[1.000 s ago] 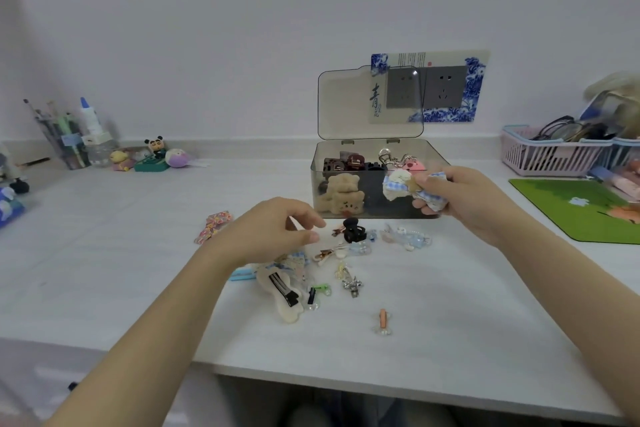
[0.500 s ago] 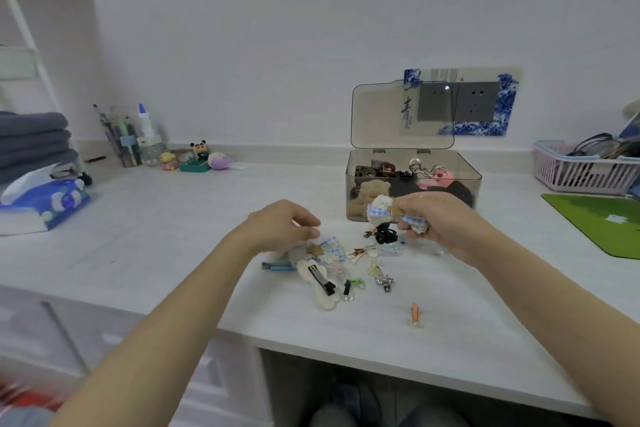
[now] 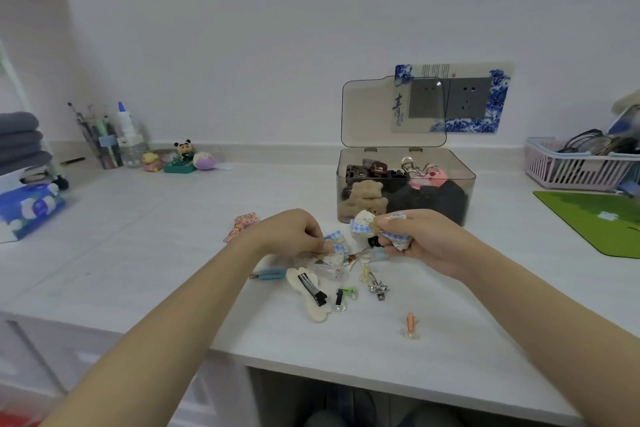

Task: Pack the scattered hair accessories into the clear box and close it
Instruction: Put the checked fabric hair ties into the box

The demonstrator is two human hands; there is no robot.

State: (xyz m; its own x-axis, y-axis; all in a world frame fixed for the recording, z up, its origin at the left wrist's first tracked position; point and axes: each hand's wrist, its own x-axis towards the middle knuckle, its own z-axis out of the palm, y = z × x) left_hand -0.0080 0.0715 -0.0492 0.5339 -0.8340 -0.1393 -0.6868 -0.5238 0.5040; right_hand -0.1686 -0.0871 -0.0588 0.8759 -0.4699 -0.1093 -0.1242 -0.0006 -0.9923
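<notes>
The clear box [image 3: 464,174] stands open on the white desk, lid [image 3: 374,114] upright, with clips, a bear toy and dark items inside. My right hand [image 3: 420,241] is shut on a blue-checked bow clip [image 3: 363,224] just in front of the box. My left hand [image 3: 294,232] pinches a second blue-checked bow [image 3: 336,246] lying in the pile. Below them lie a cream bone-shaped clip [image 3: 310,293], a blue clip [image 3: 270,274], a green-and-black clip [image 3: 343,296], a silver clip [image 3: 377,288] and an orange clip [image 3: 410,322]. A multicoloured clip [image 3: 240,225] lies to the left.
A green mat [image 3: 595,222] and a pink basket [image 3: 578,165] are at the right. Small figurines [image 3: 183,159], a pen holder [image 3: 104,142] and a tissue pack [image 3: 31,208] sit at the left. The desk's front edge [image 3: 381,378] is close below the orange clip.
My right hand has come down from the box front to the pile, still holding the checked bow. My left hand has closed on the second bow. The camera view has swung left.
</notes>
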